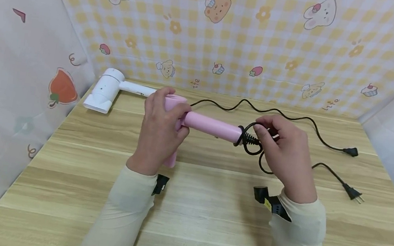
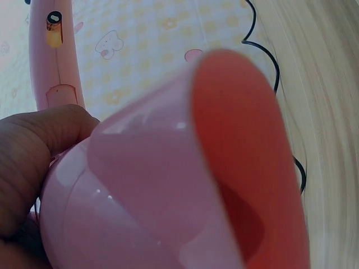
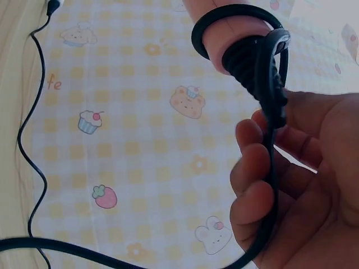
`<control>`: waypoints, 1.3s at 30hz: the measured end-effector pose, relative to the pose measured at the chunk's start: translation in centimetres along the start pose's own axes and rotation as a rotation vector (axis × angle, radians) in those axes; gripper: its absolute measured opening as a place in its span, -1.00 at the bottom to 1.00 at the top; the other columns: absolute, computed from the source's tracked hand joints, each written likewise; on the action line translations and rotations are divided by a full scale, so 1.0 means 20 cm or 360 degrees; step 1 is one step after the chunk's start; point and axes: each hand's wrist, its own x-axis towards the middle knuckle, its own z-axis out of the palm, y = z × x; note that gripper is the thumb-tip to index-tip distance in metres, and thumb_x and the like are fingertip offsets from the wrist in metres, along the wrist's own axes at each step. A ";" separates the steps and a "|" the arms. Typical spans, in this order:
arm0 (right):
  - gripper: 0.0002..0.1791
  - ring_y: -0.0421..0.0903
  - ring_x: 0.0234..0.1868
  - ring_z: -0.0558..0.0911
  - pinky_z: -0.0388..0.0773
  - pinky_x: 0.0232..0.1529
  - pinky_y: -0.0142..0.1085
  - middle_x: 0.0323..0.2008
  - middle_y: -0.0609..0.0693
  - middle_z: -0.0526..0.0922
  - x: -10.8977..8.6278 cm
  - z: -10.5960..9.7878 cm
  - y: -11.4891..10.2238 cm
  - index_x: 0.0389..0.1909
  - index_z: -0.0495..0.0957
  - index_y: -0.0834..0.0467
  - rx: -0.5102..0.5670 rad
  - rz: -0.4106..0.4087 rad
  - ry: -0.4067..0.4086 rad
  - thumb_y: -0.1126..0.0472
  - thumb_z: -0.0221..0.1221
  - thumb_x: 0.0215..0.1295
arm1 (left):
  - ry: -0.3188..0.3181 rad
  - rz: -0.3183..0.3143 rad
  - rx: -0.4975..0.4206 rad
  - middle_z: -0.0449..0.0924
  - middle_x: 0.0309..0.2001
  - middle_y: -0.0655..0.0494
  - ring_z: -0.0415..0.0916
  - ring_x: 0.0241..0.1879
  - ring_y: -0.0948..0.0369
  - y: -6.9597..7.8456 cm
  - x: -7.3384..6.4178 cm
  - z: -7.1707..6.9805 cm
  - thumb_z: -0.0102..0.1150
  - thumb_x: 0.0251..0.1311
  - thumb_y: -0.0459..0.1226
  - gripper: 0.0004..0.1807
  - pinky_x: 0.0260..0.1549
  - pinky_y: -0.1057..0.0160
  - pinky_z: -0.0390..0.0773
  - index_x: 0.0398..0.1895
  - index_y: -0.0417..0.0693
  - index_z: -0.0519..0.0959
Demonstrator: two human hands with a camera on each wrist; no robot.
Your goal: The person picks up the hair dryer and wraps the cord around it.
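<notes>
A pink hair dryer (image 1: 213,127) is held up over the table with its handle pointing right. My left hand (image 1: 159,130) grips it around the head, thumb near where the handle joins; the wide nozzle (image 2: 140,168) fills much of the left wrist view. At the handle's end, my right hand (image 1: 287,154) pinches the dryer's black cord (image 3: 273,168) between thumb and fingers, beside the ribbed sleeve (image 3: 247,70). One turn of that cord goes round the handle end, and a small loop hangs just below.
A white hair dryer (image 1: 103,91) lies at the back left of the wooden table (image 1: 207,222). Its black cord runs wavily along the back to a plug (image 1: 351,151). Another plug (image 1: 353,193) with bare prongs lies at the right. A patterned cloth (image 1: 229,41) backs the table.
</notes>
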 end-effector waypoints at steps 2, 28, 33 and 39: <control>-0.88 -0.21 -0.47 0.49 0.40 -0.44 -0.48 -0.42 -0.07 0.65 0.00 0.00 0.00 -0.19 0.67 0.14 -0.0002 0.0013 -0.0006 0.19 0.23 0.38 | -0.0012 -0.0004 -0.0011 0.30 0.22 -0.27 0.18 0.22 -0.27 0.00 0.00 0.00 0.43 -0.13 -0.47 -0.67 0.09 -0.18 0.38 -0.21 -0.09 0.69; -0.90 -0.14 -0.41 0.56 0.42 -0.36 -0.39 -0.41 -0.09 0.67 0.01 0.01 0.07 -0.21 0.62 0.13 0.0095 -0.0095 -0.0304 0.37 0.21 0.33 | 0.0061 0.0044 -0.0226 0.31 0.22 -0.24 0.17 0.23 -0.22 0.01 0.01 -0.02 0.43 -0.18 -0.46 -0.65 0.08 -0.18 0.34 -0.23 -0.04 0.69; -0.62 -0.14 -0.39 0.56 0.40 -0.31 -0.35 -0.40 -0.11 0.67 0.01 0.02 0.09 -0.13 0.63 0.11 0.0129 -0.0133 -0.0347 0.61 0.20 0.17 | 0.0082 0.0018 -0.0227 0.31 0.21 -0.23 0.20 0.20 -0.21 0.02 0.01 -0.02 0.43 -0.16 -0.43 -0.66 0.05 -0.16 0.36 -0.21 -0.04 0.70; -0.59 -0.11 -0.37 0.50 0.38 -0.30 -0.32 -0.38 -0.08 0.66 0.01 0.03 0.10 -0.12 0.64 0.08 0.0118 -0.0117 -0.0356 0.61 0.19 0.16 | 0.0118 -0.0010 -0.0203 0.33 0.20 -0.25 0.23 0.18 -0.23 0.03 0.01 -0.01 0.42 -0.13 -0.40 -0.69 0.04 -0.16 0.36 -0.22 -0.04 0.71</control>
